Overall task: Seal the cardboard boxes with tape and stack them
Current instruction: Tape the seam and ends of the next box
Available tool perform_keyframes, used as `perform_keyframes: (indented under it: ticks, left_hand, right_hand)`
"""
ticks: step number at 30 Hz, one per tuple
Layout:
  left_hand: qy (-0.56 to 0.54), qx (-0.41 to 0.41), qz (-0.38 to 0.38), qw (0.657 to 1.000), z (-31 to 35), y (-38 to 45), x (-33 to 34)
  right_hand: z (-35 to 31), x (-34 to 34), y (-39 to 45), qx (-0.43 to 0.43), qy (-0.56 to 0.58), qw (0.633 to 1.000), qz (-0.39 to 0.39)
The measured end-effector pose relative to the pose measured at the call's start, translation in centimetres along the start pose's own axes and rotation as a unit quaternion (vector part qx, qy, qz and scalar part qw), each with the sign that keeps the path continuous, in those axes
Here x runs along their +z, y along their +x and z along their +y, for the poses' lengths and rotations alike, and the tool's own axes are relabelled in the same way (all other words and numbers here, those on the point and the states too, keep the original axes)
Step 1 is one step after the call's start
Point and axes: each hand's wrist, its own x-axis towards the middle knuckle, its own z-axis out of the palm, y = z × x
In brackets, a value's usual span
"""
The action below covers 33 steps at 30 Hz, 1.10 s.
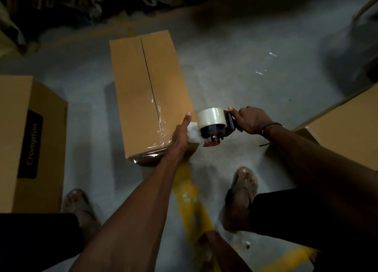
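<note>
Standing upright on the grey concrete floor [235,83], a tall brown cardboard box [147,91] has its top flaps closed, with clear tape wrinkled along the near part of the centre seam and folded over the near edge. The left hand [181,133] lies with straight fingers against the box's near right corner, touching a stretch of clear tape pulled from the dispenser. The right hand [251,120] has its grip curled round the handle of a red and black tape dispenser [216,130] carrying a roll of clear tape [211,117], held just beside that corner, off the box's right side. A second brown cardboard box with a black printed label [30,140] stands to the left, well apart. Another brown cardboard box [347,128] sits at the right, behind the right forearm. Two sandalled feet stand on the floor beside a yellow painted line [192,198].
</note>
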Motion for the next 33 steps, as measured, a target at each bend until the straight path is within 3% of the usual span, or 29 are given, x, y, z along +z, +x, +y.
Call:
perform_keyframes:
  ticks: [5,8,15,22,33]
  left_hand:
    - [0.063,0.058,0.021,0.996,0.7,-0.6,0.8]
    - [0.118,0.044,0.038,0.991,0.0,1.1,0.7]
    - [0.123,-0.06,0.029,0.99,1.9,1.5,1.3]
    - [0.021,-0.049,-0.029,0.998,2.8,1.2,1.0]
    - [0.05,-0.02,0.018,0.998,2.3,-0.4,0.5]
  right_hand:
    - [2.3,-0.5,-0.2,0.007,-0.019,1.0,0.005]
    - [2.6,-0.8,-0.2,0.023,-0.035,0.999,-0.001]
    - [-0.1,-1.7,0.4,0.012,-0.077,0.997,0.006]
    - [-1.3,-1.7,0.3,0.02,-0.062,0.998,0.017]
    - [-2.2,-1.7,-1.1,0.066,-0.045,0.996,0.032]
